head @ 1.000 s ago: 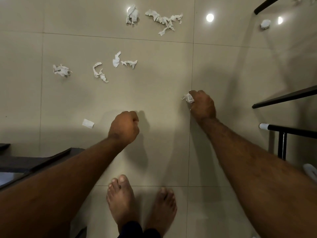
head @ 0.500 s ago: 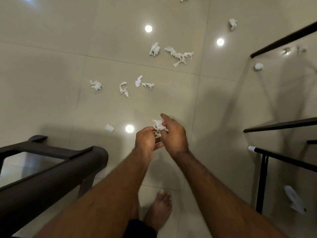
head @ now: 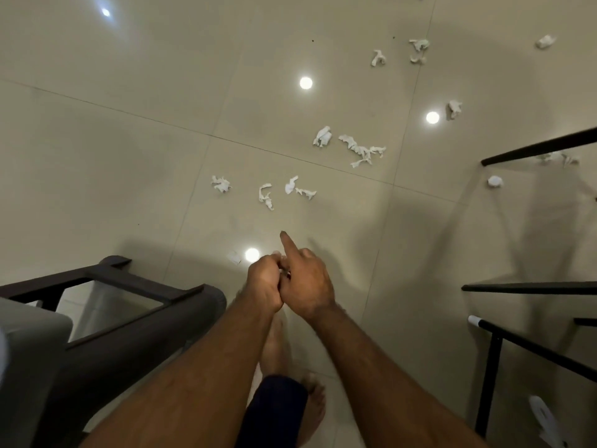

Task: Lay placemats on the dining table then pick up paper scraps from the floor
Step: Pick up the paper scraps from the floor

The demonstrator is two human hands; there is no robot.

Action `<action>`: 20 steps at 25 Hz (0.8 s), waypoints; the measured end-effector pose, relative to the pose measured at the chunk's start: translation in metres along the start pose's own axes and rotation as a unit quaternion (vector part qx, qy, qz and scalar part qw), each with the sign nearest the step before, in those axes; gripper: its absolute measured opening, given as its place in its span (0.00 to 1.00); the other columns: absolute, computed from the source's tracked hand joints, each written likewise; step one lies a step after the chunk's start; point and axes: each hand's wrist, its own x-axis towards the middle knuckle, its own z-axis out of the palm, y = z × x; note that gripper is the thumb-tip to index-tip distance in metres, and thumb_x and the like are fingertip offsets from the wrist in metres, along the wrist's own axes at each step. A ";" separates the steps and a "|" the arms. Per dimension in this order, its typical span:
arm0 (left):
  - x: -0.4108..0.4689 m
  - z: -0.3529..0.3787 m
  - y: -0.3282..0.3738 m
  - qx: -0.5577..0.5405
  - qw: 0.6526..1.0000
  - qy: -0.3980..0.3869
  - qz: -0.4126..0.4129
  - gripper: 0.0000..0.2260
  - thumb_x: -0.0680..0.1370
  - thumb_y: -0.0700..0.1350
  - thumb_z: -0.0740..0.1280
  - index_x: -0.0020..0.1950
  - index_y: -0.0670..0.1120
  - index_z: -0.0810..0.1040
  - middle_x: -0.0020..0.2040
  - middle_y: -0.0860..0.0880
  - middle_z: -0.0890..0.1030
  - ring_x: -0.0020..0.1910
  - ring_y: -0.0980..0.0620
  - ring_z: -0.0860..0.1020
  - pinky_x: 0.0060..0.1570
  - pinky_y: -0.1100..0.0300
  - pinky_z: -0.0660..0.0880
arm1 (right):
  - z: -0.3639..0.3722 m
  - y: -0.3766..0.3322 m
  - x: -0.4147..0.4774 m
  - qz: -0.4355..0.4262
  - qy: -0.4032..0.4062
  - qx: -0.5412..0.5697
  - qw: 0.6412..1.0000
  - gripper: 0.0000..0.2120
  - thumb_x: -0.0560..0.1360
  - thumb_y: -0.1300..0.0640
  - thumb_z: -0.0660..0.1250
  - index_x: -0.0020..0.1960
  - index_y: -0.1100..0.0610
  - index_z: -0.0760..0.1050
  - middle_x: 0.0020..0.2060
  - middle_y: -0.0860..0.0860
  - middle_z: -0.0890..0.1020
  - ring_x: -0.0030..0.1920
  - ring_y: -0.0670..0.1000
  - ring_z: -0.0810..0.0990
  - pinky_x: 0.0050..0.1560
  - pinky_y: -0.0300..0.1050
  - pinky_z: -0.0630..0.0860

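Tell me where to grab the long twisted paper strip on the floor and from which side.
Pinch the long strip at its bunched middle, coming straight down from above. It lies flat on the tile with thin ragged ends, so a grip on an end might tear it; the middle looks thickest and raised.

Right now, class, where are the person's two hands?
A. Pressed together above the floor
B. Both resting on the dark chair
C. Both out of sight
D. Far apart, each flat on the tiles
A: the left hand and right hand touch, raised above the floor.
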 end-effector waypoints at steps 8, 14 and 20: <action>0.050 -0.041 0.083 0.045 0.994 0.100 -0.001 0.12 0.83 0.43 0.57 0.41 0.44 0.72 0.32 0.46 0.68 0.27 0.51 0.62 0.29 0.60 0.60 | 0.037 -0.008 0.040 -0.062 0.001 -0.065 0.996 0.23 0.72 0.62 0.59 0.66 0.52 0.74 0.49 0.50 0.84 0.52 0.54 0.78 0.49 0.48 0.76; 0.086 -0.062 0.132 0.044 0.993 0.102 0.043 0.11 0.83 0.45 0.60 0.44 0.42 0.76 0.35 0.45 0.76 0.28 0.51 0.70 0.28 0.60 0.66 | 0.101 0.002 0.085 -0.138 -0.134 -0.153 0.969 0.20 0.71 0.67 0.63 0.62 0.57 0.76 0.51 0.55 0.82 0.52 0.58 0.76 0.47 0.50 0.76; 0.145 -0.083 0.141 0.020 0.991 0.128 0.025 0.12 0.83 0.45 0.58 0.41 0.44 0.73 0.32 0.47 0.71 0.27 0.52 0.66 0.27 0.61 0.62 | 0.174 0.013 0.139 -0.258 -0.194 -0.230 0.918 0.23 0.68 0.66 0.72 0.62 0.60 0.74 0.62 0.59 0.75 0.61 0.60 0.72 0.55 0.54 0.77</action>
